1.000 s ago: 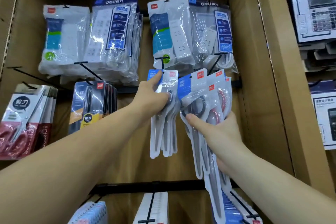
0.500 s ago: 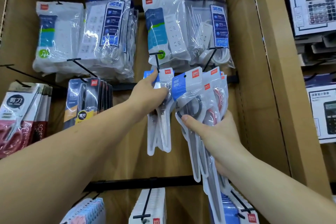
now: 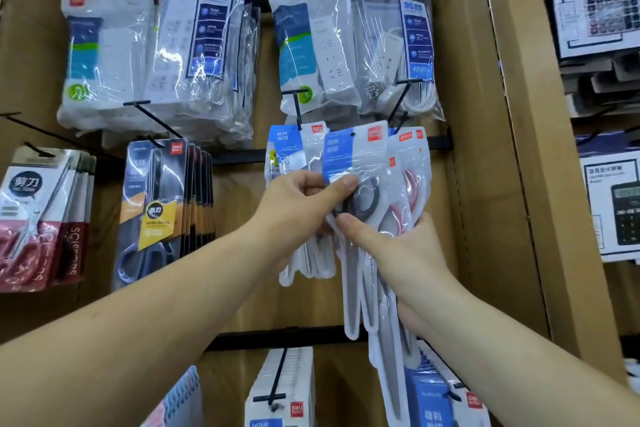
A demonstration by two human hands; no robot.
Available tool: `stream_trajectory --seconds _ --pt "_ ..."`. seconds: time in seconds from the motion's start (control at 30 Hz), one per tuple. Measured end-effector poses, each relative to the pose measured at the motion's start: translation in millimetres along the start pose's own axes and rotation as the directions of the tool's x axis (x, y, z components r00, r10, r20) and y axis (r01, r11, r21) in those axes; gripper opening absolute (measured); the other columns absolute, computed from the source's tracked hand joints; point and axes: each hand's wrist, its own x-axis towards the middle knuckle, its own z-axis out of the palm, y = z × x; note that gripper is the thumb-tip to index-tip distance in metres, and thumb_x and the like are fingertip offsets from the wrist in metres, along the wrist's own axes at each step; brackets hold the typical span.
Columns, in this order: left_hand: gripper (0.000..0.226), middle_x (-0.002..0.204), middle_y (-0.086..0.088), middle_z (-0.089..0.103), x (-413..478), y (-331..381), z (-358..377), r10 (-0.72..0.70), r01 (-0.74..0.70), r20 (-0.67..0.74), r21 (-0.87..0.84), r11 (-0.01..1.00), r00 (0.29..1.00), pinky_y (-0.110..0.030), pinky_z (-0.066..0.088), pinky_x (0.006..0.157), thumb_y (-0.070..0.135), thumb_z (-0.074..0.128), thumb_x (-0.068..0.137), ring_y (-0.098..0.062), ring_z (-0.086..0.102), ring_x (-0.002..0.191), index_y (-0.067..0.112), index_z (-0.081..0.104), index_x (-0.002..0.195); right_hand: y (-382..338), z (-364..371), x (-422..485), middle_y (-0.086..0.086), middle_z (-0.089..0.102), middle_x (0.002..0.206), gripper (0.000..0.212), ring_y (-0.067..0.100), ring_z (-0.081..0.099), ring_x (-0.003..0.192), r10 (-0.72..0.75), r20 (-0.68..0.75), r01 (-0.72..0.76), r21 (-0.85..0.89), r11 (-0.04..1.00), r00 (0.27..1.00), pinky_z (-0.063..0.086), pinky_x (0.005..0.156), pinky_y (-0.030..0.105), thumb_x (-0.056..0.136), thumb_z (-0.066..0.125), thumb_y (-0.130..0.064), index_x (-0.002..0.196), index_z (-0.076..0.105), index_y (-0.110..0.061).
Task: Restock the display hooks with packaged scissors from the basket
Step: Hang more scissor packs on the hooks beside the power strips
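My right hand [image 3: 401,253] grips a fanned bundle of packaged scissors [image 3: 398,184] in white-and-blue packs, held upright in front of the board. My left hand [image 3: 298,208] pinches the front pack of that bundle [image 3: 349,156] between thumb and fingers, over its black handles. Just left, several scissor packs [image 3: 287,146] hang on a black display hook [image 3: 296,104]; my left hand partly covers them. The basket is out of view.
Bagged power strips [image 3: 204,45] hang above. Black-and-yellow scissor packs [image 3: 156,204] and red ones [image 3: 38,218] hang at the left. An empty hook [image 3: 401,97] juts out above the bundle. Boxed calculators [image 3: 602,0] fill the right shelves; more packs [image 3: 280,388] hang below.
My left hand let go of the packs hanging on the hook and moved right and down to pinch the front pack of the bundle. The right hand stayed about where it was.
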Motion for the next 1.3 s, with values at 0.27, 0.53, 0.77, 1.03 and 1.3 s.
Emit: stream_trajectory --seconds 0.27,0.53,0.77,1.03,1.3 --pt "0.039 0.083 -0.009 0.078 6.2 5.0 -20.0 -0.019 0.004 -0.094 -0.15 0.989 0.995 -0.033 0.059 0.063 0.018 0.079 0.093 -0.018 0.074 0.069 -0.005 0.059 0.118 0.4 -5.5 4.2 -0.001 0.08 0.117 0.073 0.026 0.078 0.106 0.07 -0.044 -0.067 0.069 0.995 0.997 0.059 0.099 0.054 0.068 0.101 -0.033 0.133 0.066 -0.029" --pt "0.061 0.098 0.001 0.073 24.6 14.8 -35.9 0.213 -0.193 -0.273 0.097 0.976 0.938 -0.018 0.056 0.059 0.008 0.084 0.087 -0.007 0.076 0.078 0.028 0.044 0.128 -0.4 6.0 7.5 -0.012 0.075 0.121 0.076 0.013 0.073 0.111 0.046 -0.173 -0.044 0.013 0.999 0.984 0.058 0.103 0.047 0.073 0.098 -0.035 0.137 0.058 -0.035" --pt "0.051 0.129 0.007 0.061 46.8 20.3 -32.9 0.32 -0.274 -0.102 0.317 0.908 0.942 0.001 0.045 0.065 0.009 0.065 0.102 0.008 0.061 0.084 0.027 0.055 0.149 -15.7 20.8 13.0 -0.015 0.072 0.126 0.08 0.011 0.069 0.115 0.002 -0.151 0.003 0.028 1.0 0.989 0.054 0.109 0.048 0.076 0.096 -0.033 0.143 0.052 -0.037" --pt "0.06 0.145 0.006 0.057 58.4 15.8 -43.2 0.297 -0.251 -0.107 0.314 0.915 0.949 -0.004 0.049 0.09 0.006 0.067 0.099 -0.005 0.06 0.124 0.022 0.05 0.154 -17.2 19.3 3.2 -0.018 0.071 0.122 0.078 0.006 0.069 0.11 -0.02 -0.117 0.022 0.02 1.0 0.993 0.054 0.108 0.04 0.079 0.093 -0.025 0.143 0.051 -0.038" --pt "0.065 0.14 0.013 0.055 70.1 33.5 -42.8 0.253 -0.221 -0.031 0.392 0.893 0.967 -0.006 0.04 0.096 0.011 0.07 0.099 -0.005 0.056 0.126 0.024 0.045 0.158 -9.2 15.1 8.6 -0.015 0.073 0.124 0.08 0.011 0.07 0.116 0.004 -0.136 -0.009 -0.035 0.999 0.991 0.056 0.106 0.046 0.074 0.097 -0.033 0.142 0.055 -0.038"
